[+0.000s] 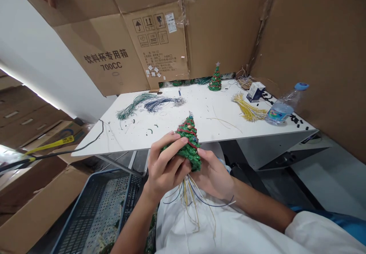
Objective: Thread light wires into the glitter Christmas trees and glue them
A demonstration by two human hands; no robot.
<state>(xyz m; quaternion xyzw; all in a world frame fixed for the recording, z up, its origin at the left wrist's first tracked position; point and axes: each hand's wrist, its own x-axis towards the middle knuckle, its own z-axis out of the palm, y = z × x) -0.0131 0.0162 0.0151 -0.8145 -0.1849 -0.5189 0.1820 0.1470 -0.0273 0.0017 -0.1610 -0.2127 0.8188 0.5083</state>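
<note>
A small green Christmas tree ornament (188,135) with red garland and a star on top is held between both hands, over my lap at the table's front edge. My left hand (167,160) wraps its fingers round the left side and front of the tree. On its lower right side, my right hand (214,172) presses with the thumb; its other fingers are partly hidden behind and below. From the tree's underside hang several thin wires (197,200), yellow, blue and white, down against the white shirt.
On the white table (194,116) lie green wires (134,105), blue wires (162,103) and yellow wires (248,108). Another Christmas tree (215,79), a small box (255,91) and a water bottle (283,107) stand behind. Cardboard (225,32) walls the back. A blue crate (94,208) sits lower left.
</note>
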